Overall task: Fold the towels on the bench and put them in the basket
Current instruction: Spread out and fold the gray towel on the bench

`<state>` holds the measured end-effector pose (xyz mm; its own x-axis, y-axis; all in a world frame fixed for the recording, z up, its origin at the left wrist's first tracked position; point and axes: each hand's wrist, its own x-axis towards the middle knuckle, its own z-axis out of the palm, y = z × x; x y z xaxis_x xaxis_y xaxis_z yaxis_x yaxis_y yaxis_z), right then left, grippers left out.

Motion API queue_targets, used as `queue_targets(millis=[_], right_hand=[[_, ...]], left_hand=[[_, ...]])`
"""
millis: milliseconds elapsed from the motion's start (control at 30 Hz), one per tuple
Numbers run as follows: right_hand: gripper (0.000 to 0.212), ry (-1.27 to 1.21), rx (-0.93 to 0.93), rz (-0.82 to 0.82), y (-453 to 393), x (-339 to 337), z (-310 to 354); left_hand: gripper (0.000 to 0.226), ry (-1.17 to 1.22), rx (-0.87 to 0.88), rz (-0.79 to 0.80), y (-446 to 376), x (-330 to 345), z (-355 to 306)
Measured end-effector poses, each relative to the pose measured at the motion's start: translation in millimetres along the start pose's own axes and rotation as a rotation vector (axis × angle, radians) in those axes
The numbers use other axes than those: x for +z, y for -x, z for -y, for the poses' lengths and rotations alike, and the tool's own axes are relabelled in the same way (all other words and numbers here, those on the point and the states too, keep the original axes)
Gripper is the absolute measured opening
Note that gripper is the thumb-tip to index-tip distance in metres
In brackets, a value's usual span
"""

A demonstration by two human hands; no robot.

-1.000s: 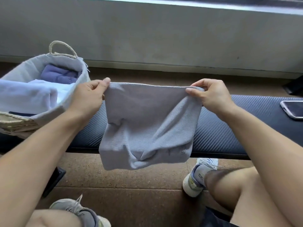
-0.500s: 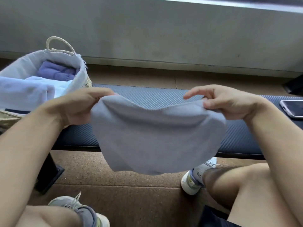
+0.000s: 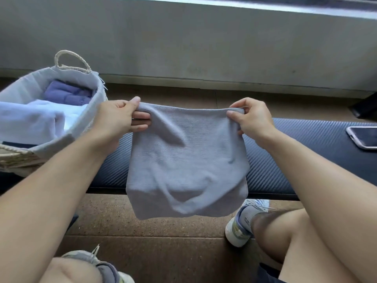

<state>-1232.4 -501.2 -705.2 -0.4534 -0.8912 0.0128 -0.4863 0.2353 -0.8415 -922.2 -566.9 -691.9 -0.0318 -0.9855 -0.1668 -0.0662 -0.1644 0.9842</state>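
My left hand [image 3: 117, 117] and right hand [image 3: 252, 119] pinch the grey towel's [image 3: 187, 160] top corners, part-folded; basket [image 3: 98, 94] at 10 o'clock holds others; binning remains.

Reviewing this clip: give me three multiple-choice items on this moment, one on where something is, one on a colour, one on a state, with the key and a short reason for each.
1. Where is the phone?
A. In the basket
B. On the bench, at the right
C. On the floor by the shoe

2. What colour is the towel being held?
A. Pale grey
B. Red
C. Dark green

3. How is that towel held?
A. Lying flat on the bench
B. Bunched in one hand
C. Hanging from its top edge, pinched by both hands

Key:
1 B: it lies on the dark bench, far from the basket.
2 A: the cloth is light grey.
3 C: the left hand and right hand each pinch a top corner while the rest hangs in front of the bench.
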Motion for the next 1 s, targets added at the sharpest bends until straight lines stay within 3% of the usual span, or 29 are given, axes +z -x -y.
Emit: queue_targets(millis=[367, 500, 600, 700, 800, 900, 1000], right_hand=[[0.007, 0.02, 0.06, -0.059, -17, 19, -11], [0.006, -0.004, 0.055, -0.054, -21, 26, -11], [0.007, 0.025, 0.039, -0.05, -22, 28, -7], [0.026, 0.112, 0.009, -0.016, -20, 25, -2], [0.036, 0.261, -0.013, 0.033, -20, 19, 3], [0.015, 0.4, 0.035, 0.105, -16, 9, 9], [0.009, 0.501, 0.07, 0.264, -3, 2, 17]], left_hand=[[0.005, -0.025, 0.024, 0.04, -26, 11, 12], [0.026, -0.068, 0.046, 0.133, -27, 15, 14], [0.056, -0.16, 0.058, 0.201, -28, 17, 18], [0.088, -0.404, 0.128, 0.25, -23, 18, 18], [0.072, -0.642, 0.293, 0.316, -1, 32, 14], [0.039, -0.772, 0.421, 0.448, 39, 58, 24], [0.038, -0.942, 0.586, 0.486, 82, 79, 37]])
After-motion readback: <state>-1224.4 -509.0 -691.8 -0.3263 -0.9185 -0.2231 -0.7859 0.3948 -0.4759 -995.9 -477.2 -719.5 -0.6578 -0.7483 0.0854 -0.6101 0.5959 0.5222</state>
